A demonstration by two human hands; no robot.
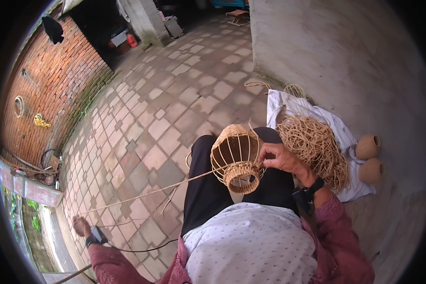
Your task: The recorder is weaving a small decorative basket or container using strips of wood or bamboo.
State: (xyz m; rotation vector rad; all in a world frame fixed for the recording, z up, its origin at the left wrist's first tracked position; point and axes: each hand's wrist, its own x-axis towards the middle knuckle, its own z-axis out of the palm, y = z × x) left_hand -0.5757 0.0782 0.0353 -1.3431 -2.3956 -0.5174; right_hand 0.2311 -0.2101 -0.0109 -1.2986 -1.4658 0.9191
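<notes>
A half-woven basket [236, 135] of tan cord and thin ribs rests on my lap, its braided ring toward me. My right hand [280, 158] is closed at the basket's right side, pinching it beside that ring. A long tan cord [185, 181] stretches from the basket down to the left, where my left hand [83, 226] is closed on it, far out from my body. A shorter loose strand dangles below the long cord. What lies under my right fingertips is partly hidden.
A tangled cord pile [312, 149] lies on a white sack [357, 191] to my right, beside two clay-coloured pots [367, 146] near a plastered wall [331, 47]. Paving [156, 109] spreads ahead. A brick wall [42, 90] with hanging coils is at left; a red container [131, 41] stands in a doorway.
</notes>
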